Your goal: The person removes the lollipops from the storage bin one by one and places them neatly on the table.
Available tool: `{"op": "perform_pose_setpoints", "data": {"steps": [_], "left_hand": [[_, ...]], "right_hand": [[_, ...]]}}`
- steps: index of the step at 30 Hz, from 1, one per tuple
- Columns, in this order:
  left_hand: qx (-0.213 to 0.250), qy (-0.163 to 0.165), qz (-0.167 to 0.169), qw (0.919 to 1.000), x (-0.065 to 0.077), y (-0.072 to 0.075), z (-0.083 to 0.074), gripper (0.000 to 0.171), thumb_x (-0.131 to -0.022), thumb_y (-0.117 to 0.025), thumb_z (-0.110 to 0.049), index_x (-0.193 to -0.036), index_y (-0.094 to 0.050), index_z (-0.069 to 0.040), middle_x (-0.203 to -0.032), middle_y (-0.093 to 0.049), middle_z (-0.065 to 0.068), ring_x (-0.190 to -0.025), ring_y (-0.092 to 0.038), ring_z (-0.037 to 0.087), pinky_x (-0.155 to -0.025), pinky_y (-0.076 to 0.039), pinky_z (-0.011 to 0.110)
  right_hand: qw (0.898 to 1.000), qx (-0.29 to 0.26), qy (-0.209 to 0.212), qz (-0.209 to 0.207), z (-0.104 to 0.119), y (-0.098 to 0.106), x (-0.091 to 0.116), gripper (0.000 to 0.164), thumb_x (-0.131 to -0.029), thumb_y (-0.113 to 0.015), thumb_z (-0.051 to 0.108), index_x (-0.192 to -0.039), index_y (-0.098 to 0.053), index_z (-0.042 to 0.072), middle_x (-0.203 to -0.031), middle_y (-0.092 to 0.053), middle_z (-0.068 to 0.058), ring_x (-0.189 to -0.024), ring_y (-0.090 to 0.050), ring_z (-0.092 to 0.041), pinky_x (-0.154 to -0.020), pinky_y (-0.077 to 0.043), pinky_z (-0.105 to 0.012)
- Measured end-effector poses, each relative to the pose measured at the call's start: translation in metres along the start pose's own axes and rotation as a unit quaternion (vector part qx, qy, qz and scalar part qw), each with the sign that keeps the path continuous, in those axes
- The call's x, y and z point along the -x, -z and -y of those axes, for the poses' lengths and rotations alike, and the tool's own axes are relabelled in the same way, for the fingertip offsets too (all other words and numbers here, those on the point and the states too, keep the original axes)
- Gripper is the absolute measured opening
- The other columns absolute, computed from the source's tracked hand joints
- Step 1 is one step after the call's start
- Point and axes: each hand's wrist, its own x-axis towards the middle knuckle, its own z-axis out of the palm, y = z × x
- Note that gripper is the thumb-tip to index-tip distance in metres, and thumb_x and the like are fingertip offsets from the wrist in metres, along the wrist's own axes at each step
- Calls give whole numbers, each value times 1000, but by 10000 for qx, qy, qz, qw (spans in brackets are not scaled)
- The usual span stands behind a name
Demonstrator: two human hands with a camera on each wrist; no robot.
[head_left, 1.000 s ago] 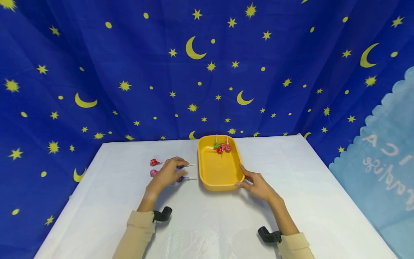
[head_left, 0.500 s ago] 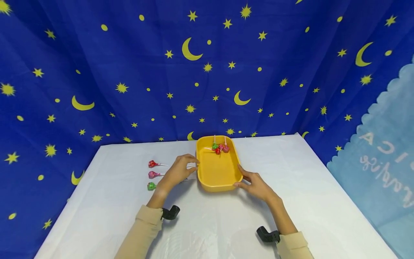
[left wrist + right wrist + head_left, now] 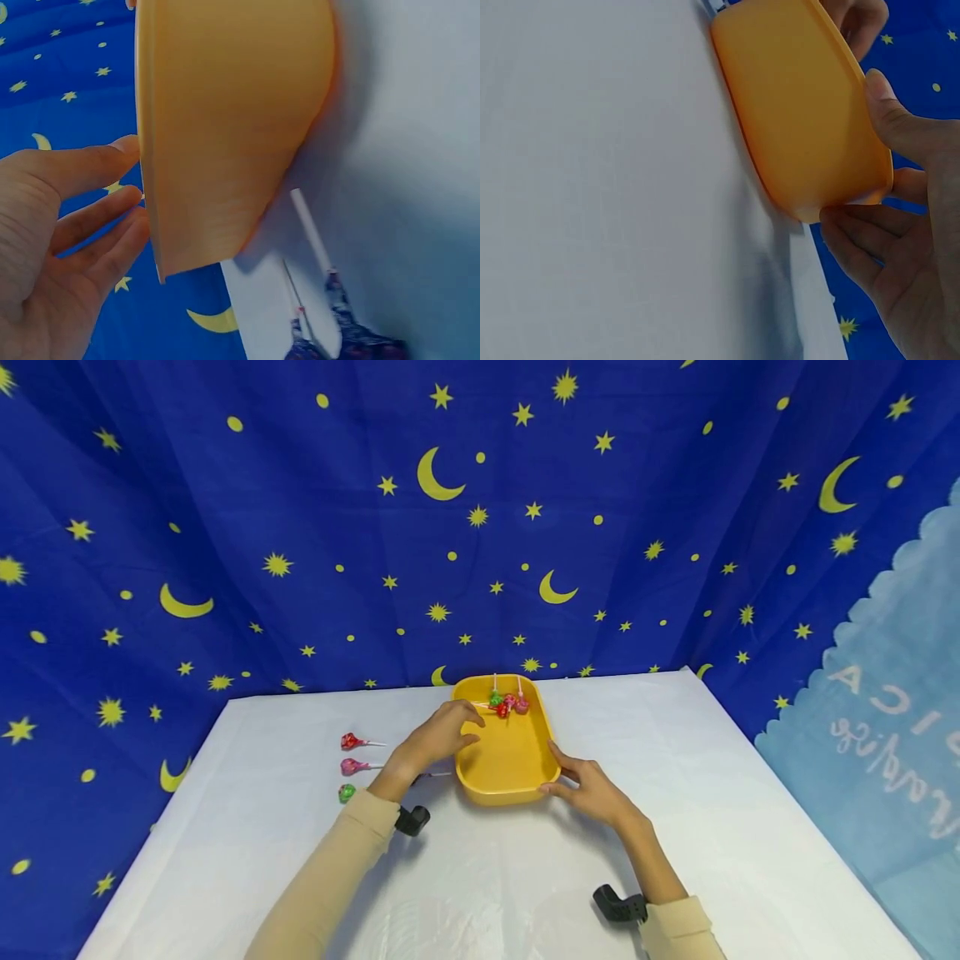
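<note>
My left hand [image 3: 446, 732] reaches over the left rim of a yellow tray [image 3: 502, 797], thumb and fingers apart, with nothing seen between them. In the left wrist view, its fingertips come right up to the tray's rim. My right hand [image 3: 592, 787] grips the tray's near right corner, thumb at the rim and fingers underneath. Inside the tray's far end are several lollipops, among them a green one [image 3: 496, 700] and a red one [image 3: 502, 711]. Two purple-wrapped lollipops [image 3: 341, 311] lie beside the tray, mostly hidden by my left arm in the head view.
Left of my left hand lie a red lollipop [image 3: 350, 742], a pink lollipop [image 3: 351, 767] and a green lollipop [image 3: 347, 792] on the white-covered table [image 3: 495, 877]. A blue curtain [image 3: 330, 510] with moons and stars hangs behind.
My left hand has moved right and away from me, from above the purple lollipops to over the tray's left rim. The right hand keeps its grip on the tray's corner.
</note>
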Motion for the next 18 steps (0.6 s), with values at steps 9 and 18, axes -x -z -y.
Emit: {"op": "perform_pose_setpoints", "data": {"steps": [9, 18], "left_hand": [[-150, 0, 751, 9971, -33, 1, 0, 29, -89, -71, -8, -116, -68, 1, -117, -65, 13, -118, -56, 29, -104, -46, 38], [-77, 204, 1057, 9942, -53, -3, 3, 30, -92, -68, -11, -120, -67, 1, -136, -57, 17, -134, -44, 31, -115, -34, 41]], "right_hand": [[9999, 10, 104, -77, -1, 1, 1, 80, -90, -68, 37, -150, -30, -1, -152, -34, -20, -130, -50, -33, -107, -41, -43], [9999, 52, 100, -91, -1, 0, 1, 80, -90, -69, 38, -150, -31, -1, -152, -34, -20, -130, -51, -33, -107, -41, -42]]}}
